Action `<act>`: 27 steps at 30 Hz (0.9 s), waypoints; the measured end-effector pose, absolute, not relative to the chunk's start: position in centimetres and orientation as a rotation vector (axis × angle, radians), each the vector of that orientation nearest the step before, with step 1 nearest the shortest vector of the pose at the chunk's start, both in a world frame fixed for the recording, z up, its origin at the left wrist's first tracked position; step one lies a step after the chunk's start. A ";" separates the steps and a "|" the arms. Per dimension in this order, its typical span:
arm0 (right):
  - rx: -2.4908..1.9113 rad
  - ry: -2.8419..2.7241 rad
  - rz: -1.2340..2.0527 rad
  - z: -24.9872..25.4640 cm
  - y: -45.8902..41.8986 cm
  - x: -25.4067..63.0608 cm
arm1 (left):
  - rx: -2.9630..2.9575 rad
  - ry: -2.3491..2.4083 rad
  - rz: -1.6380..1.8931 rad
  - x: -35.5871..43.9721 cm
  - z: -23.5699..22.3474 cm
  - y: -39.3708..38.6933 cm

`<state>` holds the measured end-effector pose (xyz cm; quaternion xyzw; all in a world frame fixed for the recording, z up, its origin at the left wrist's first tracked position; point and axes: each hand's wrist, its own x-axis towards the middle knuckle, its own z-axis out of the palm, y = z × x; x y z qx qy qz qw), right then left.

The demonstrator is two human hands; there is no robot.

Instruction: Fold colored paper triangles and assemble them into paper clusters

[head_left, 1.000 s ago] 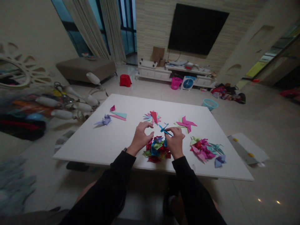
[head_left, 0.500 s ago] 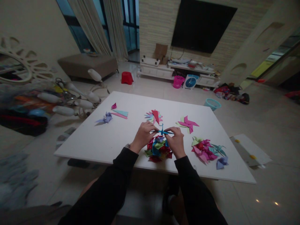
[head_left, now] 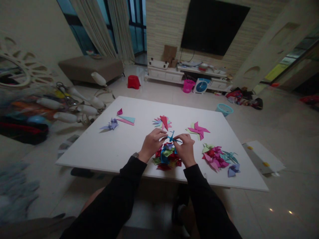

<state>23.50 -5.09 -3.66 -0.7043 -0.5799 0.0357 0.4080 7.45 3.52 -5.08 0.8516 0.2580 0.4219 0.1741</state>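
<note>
Between my hands is a blue origami crane (head_left: 171,137), held up above the table. My left hand (head_left: 152,143) pinches one wing, and my right hand (head_left: 185,147) pinches the opposite one; both are closed. Just below lies a heap of folded paper pieces (head_left: 166,158) in red, green and blue. Beyond my hands rests a fan of colored folded strips (head_left: 161,122) with a red piece on top. A pink and green paper pinwheel (head_left: 198,130) lies to the right of it.
The white table (head_left: 104,146) also bears a pile of pink and red origami (head_left: 216,158) at right, a purple folded piece (head_left: 233,170) beside it, and a lilac crane (head_left: 112,124) at left. A lamp with several white shades (head_left: 87,109) stands off the left edge.
The blue crane has tilted in my fingers and its wings sit at a different angle. Both hands keep their pinch and have barely moved. The view has shifted slightly.
</note>
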 end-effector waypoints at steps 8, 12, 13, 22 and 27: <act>-1.791 -1.475 0.082 -3.7 -4.9 23.5 | 2.483 0.696 1.091 7.9 -5.3 3.2; -1.779 -1.477 0.080 -3.8 -4.9 23.5 | 2.525 0.716 1.058 7.8 -5.1 3.2; -1.778 -1.478 0.083 -3.9 -4.9 23.5 | 2.527 0.723 1.048 7.7 -5.1 3.1; -1.747 -1.495 0.073 -3.5 -5.1 23.2 | 2.518 0.741 1.058 7.6 -5.0 3.1; -1.717 -1.501 0.077 -3.7 -4.9 23.4 | 2.525 0.723 1.092 7.7 -5.0 3.1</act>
